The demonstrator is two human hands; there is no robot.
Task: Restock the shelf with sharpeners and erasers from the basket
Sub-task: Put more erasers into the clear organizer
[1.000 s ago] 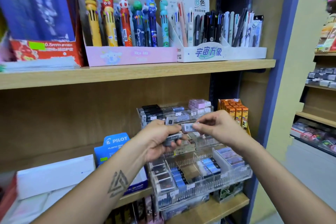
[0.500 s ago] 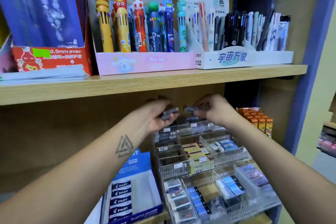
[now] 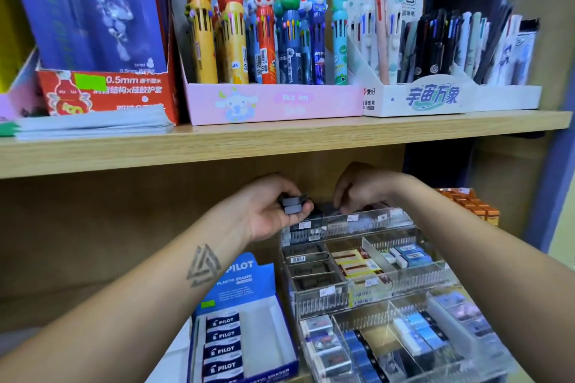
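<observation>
Far left on the lower shelf, blue Pilot eraser box [image 3: 245, 329] sits half full, not touched. Left hand [image 3: 273, 211] is curled round a small stack of dark grey erasers [image 3: 292, 204], held just above the back-left corner of the clear acrylic tiered organizer [image 3: 367, 258]. Right hand [image 3: 357, 190] reaches down into the top rear tier [image 3: 351, 222], fingers bent; whether it pinches a piece there is hidden, cannot tell. Basket not in view. Orange boxes [image 3: 469, 204] at far right. Risks: stack in left hand is loosely gripped and could slip behind the organizer; upper shelf board [image 3: 280, 146] hangs close over both hands, so knuckles may bump it; a piece may land in the wrong compartment.
</observation>
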